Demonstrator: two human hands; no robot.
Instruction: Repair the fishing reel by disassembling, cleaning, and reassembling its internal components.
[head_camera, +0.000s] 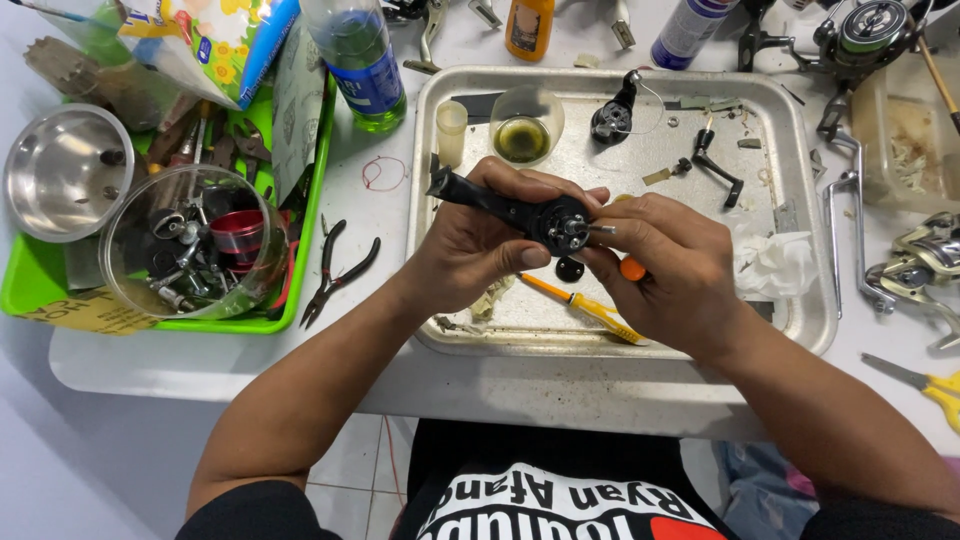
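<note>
You have a black fishing reel body (540, 215) in your left hand (470, 245), gripped firmly and held above the metal tray (800, 160), with its stem pointing up and to the left. Your right hand (665, 270) pinches a thin metal shaft (598, 229) that sticks out of the body's round face, the fingers closed narrow around it, and an orange knob (632, 268) shows under that hand.

Judging by how things lie, the reel is well apart and the work sits somewhere in the middle. A black handle arm (718, 168), another black part (612, 118) and a small black disc (570, 268) lie loose on the tray, so several pieces are off the body. A yellow and orange screwdriver (585, 305) rests on the tray just below your hands, and a glass of yellowish oil (522, 125) stands at the tray's far edge. Whether the shaft is going in or coming out, I cannot tell.

Pliers (335, 270) lie on the worktop (200, 370) to your left, near a clear tub of spare parts (190, 245) in a green tray (30, 285).
</note>
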